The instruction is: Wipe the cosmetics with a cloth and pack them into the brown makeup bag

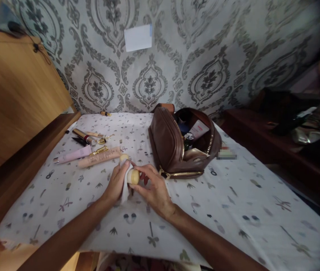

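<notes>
- Between my left hand (116, 182) and right hand (156, 190): a container (134, 177), a cloth (125, 188) partly around it.
- Left, on the table (256, 195): two tubes (74, 154), other cosmetics (82, 134) behind them.
- Right, beyond my right hand: a bag (166, 139), a tube inside (199, 130).
- Behind the table: the wall (148, 71).

Not one word, brand or number can be read. Inside the open brown leather bag (165, 141), a pale pink tube (200, 128) bears reddish lettering, too small to make out. Left of the bag, a long peach-coloured tube (100, 157) carries large faint marks like lettering, too blurred to decipher.
</notes>
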`<state>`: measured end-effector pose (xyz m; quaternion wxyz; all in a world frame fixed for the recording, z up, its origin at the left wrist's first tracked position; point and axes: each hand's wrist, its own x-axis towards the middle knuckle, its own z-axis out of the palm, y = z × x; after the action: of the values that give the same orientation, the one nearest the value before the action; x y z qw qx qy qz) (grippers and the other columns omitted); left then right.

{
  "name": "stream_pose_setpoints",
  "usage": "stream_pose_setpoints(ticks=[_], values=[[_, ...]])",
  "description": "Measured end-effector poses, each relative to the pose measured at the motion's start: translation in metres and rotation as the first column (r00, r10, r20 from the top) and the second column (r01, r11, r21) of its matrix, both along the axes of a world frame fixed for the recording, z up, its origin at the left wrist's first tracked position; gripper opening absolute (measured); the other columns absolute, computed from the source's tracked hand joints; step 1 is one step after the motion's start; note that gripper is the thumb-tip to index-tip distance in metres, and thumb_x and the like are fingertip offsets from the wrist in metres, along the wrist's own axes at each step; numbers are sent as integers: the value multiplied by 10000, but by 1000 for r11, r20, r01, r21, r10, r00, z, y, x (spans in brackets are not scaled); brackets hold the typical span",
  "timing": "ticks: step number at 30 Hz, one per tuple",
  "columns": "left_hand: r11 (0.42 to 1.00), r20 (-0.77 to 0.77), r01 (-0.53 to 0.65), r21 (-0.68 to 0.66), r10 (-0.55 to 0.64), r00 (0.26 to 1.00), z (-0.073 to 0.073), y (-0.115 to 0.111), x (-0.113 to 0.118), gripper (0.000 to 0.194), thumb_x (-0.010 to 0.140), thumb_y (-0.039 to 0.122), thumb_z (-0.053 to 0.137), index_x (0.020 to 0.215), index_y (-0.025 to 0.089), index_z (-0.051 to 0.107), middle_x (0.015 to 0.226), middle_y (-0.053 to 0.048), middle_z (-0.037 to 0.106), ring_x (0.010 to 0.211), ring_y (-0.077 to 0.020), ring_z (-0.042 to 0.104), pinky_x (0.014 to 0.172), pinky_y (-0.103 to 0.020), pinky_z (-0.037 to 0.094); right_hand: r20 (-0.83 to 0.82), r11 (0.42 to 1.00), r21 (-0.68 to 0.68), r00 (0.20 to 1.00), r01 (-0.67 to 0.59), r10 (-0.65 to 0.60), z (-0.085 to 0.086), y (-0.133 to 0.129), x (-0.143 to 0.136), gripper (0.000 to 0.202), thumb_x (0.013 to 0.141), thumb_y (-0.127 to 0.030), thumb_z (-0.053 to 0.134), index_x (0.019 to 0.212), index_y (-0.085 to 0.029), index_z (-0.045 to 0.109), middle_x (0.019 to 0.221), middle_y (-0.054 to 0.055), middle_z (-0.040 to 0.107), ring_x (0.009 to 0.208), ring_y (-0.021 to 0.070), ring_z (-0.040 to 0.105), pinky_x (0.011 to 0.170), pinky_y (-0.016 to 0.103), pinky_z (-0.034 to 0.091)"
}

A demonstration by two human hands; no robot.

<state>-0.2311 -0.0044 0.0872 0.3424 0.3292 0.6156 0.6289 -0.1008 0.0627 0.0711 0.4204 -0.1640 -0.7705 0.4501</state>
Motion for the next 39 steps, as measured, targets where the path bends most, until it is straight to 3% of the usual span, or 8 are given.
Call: stream_pose_setpoints(ticks=[5, 8, 14, 18, 24, 29, 33, 39], values=[[1000, -41, -9, -25, 8, 999, 12, -4, 6, 546, 887, 665, 456, 860, 157, 655, 675, 2, 605, 613, -141, 539, 578, -235, 453, -67, 987, -159, 998, -31, 20, 3, -2, 0, 370, 806, -355, 749, 1138, -226, 650, 941, 36, 674, 777, 171, 601, 713, 295, 515], [1000, -130, -2, -23, -1, 992, 10, -5, 8, 611, 877, 725, 398, 846, 163, 635, 608, 17, 548, 551, -143, 500, 537, -250, 431, -85, 932, -360, 996, -53, 24, 4, -2, -3, 345, 794, -438, 740, 1036, -208, 651, 874, 21, 682, 751, 164, 612, 677, 278, 513], [1000, -290, -14, 26, 21, 957, 2, -4, 6, 588, 868, 725, 428, 762, 171, 596, 629, 19, 517, 599, -149, 487, 657, -273, 460, -106, 835, -542, 993, -98, 47, 5, 0, -6, 371, 702, -486, 795, 906, -200, 675, 809, 16, 664, 750, 168, 601, 660, 272, 509], [999, -297, -1, 43, 14, 955, 1, -6, 5, 538, 944, 641, 340, 966, 169, 596, 641, 23, 536, 555, -145, 492, 564, -259, 433, -185, 814, -567, 983, -124, 21, 4, 0, -8, 398, 679, -427, 820, 972, -217, 650, 820, 2, 670, 750, 159, 603, 664, 265, 510], [990, -452, 128, 64, -85, 888, 1, -10, 6, 357, 960, 503, 417, 1073, 183, 527, 903, -38, 663, 845, -180, 636, 800, -288, 490, -188, 815, -562, 981, -140, 39, 2, 1, -8, 391, 664, -377, 836, 959, -226, 627, 831, -2, 680, 758, 161, 607, 659, 269, 507], [995, -372, 90, 38, -69, 926, 2, -8, 7, 315, 955, 462, 437, 1070, 186, 539, 964, -51, 678, 943, -202, 645, 844, -298, 496, -176, 796, -587, 983, -145, 50, 4, 1, -7, 500, 676, -406, 823, 1095, -246, 603, 868, 4, 657, 784, 165, 600, 637, 263, 476], [999, -412, 24, 22, -13, 911, -2, -11, 4, 374, 938, 490, 433, 1094, 176, 565, 1029, -77, 687, 981, -222, 645, 903, -326, 499, -188, 798, -582, 981, -155, 54, 6, -1, -5, 441, 673, -438, 830, 997, -233, 612, 837, -8, 642, 744, 144, 565, 633, 251, 430], [998, -562, 54, -23, -57, 825, -13, -15, -4, 422, 906, 537, 468, 1122, 187, 564, 759, -9, 698, 663, -190, 654, 653, -278, 539, -198, 722, -650, 970, -235, 137, 7, -4, -3, 482, 684, -606, 775, 778, -205, 526, 656, -61, 500, 564, 92, 446, 540, 226, 378]])
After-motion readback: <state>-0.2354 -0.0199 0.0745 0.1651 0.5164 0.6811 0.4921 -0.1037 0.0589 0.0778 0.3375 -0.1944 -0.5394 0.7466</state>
